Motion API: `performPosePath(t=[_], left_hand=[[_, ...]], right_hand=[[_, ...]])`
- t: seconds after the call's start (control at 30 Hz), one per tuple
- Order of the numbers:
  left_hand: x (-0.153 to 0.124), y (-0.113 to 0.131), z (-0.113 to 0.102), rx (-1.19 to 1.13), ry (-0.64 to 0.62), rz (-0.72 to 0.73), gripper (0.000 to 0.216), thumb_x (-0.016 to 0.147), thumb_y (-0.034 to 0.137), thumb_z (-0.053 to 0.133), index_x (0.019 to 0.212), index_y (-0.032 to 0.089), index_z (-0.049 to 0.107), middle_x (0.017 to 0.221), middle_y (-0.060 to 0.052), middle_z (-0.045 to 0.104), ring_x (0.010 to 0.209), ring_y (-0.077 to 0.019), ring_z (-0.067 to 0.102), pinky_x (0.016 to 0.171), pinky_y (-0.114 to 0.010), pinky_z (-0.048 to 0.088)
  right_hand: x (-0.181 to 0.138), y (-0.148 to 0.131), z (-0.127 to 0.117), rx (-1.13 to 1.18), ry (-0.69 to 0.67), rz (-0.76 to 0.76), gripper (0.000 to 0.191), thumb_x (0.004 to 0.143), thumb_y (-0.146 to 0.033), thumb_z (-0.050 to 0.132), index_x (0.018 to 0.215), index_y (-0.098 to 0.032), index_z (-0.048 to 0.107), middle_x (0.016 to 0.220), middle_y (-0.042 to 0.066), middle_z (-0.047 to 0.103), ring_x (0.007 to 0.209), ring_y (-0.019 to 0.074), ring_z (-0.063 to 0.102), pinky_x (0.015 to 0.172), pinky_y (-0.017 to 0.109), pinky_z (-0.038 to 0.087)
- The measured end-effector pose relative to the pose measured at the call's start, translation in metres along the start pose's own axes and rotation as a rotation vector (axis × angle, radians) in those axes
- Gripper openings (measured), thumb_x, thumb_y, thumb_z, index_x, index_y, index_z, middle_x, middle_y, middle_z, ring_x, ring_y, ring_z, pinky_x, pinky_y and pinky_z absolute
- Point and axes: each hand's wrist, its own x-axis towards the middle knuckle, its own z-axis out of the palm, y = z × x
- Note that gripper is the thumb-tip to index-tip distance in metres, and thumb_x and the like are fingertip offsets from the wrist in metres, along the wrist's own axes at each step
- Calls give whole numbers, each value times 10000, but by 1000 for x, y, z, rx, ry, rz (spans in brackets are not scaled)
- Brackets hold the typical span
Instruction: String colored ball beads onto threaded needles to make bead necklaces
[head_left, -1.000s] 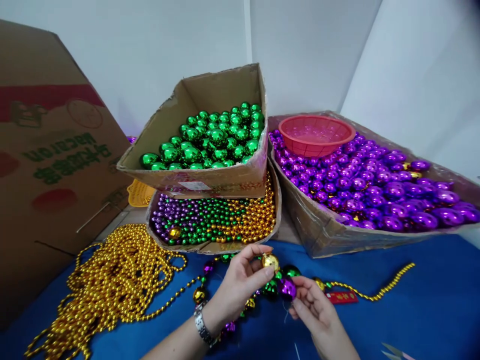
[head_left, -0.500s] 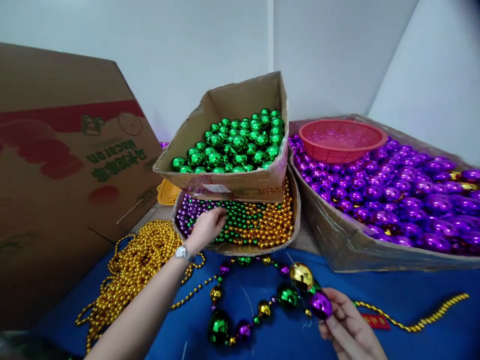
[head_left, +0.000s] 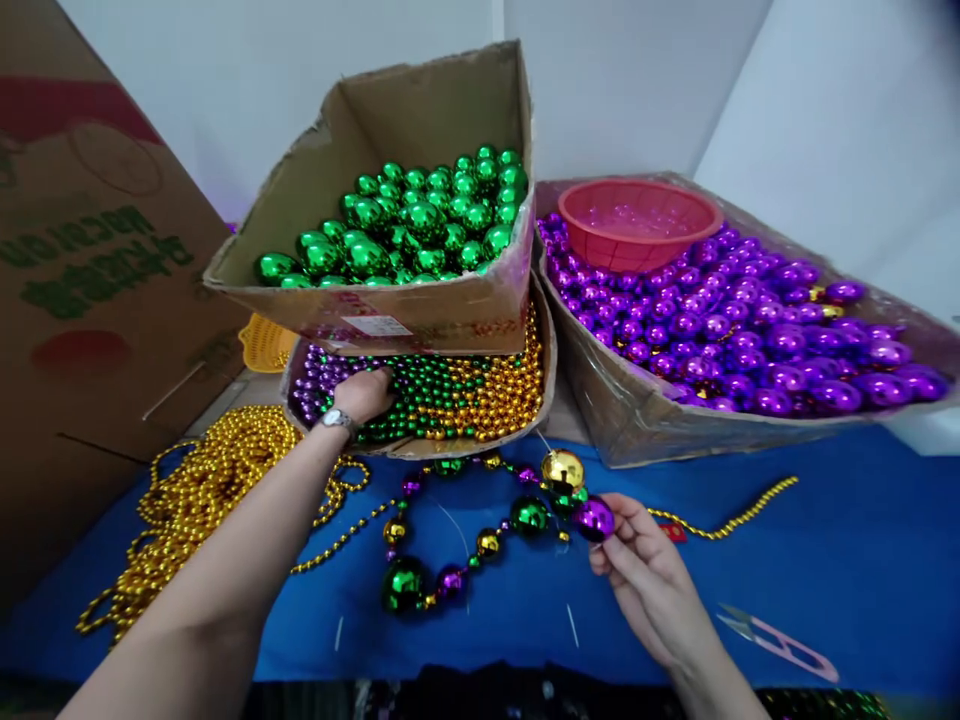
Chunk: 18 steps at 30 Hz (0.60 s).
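My left hand (head_left: 364, 394), a watch on its wrist, reaches into a low cardboard box (head_left: 450, 449) of small beads. Its curled fingers touch the green beads (head_left: 427, 395) beside the purple ones (head_left: 319, 380); the fingertips are hidden. My right hand (head_left: 645, 555) pinches a large shiny purple bead (head_left: 595, 519) between thumb and fingers. Against that bead sit a big gold bead (head_left: 562, 472) and green ones, at the end of a strung bead necklace (head_left: 406, 586) looped on the blue cloth. A thin clear strand stands up by the gold bead.
A carton of large green balls (head_left: 367, 255) rests over the low box. To the right, a wide box holds purple balls (head_left: 787, 375) and a red basket (head_left: 637, 250). Gold bead strands (head_left: 217, 490) lie left; pink-handled thread snips (head_left: 787, 645) lie at front right.
The view has tipped down and turned right, bringing the snips into sight. My left hand has shifted slightly left among the small beads. My right hand keeps its pinch on the purple bead.
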Motion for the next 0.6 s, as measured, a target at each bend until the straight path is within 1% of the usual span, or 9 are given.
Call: performPosePath(t=[0.2,0.27,0.37,0.4,0.47,0.53,0.6], left_hand=[[2,1,-1,-19,4,-26,332,870,388,520,1081,136,569,1039,-84,615,910,-202,595,799,-403,477],[2,4,-3,-44,27,-45,328,824,375,570,1027,120,600,999,-111,638,909,-238,605,778,-391,470],[-4,9,-9,-107,96,-61,321,726,320,624,943,85,646,918,-186,664,909,-343,612,731,-389,456],[-8,10,-12,-135,129,-60,332,718,307,614,957,79,649,920,-202,664,917,-367,607,726,-395,452],[-23,15,-20,-198,208,-50,378,747,298,560,1053,87,628,978,-208,655,961,-381,585,746,-412,443],[-44,23,-27,-264,283,-16,400,805,313,485,1148,134,586,1024,-165,649,975,-334,584,770,-391,444],[-71,37,-32,-491,305,57,374,852,346,437,1165,188,566,998,-97,653,902,-247,613,751,-329,466]], right_hand=[[-15,-23,-16,73,38,-34,317,809,-264,660,1112,-296,571,904,21,576,662,114,542,571,238,469],[-20,-30,-22,93,57,-57,357,804,-253,665,1139,-314,560,880,23,581,661,126,549,562,249,476],[-25,-36,-31,90,79,-99,373,788,-251,678,1140,-308,567,838,24,583,641,133,550,541,255,483],[-27,-36,-33,82,83,-102,372,784,-255,682,1136,-303,572,828,24,582,634,133,550,537,256,485],[-28,-34,-35,72,96,-89,365,779,-264,688,1124,-304,577,832,22,583,629,131,552,535,254,488],[-29,-30,-32,59,115,-52,344,785,-270,687,1110,-306,581,857,19,585,637,123,552,548,244,487],[-29,-24,-24,36,118,-2,308,798,-273,680,1091,-294,588,894,18,588,656,111,546,573,230,480]])
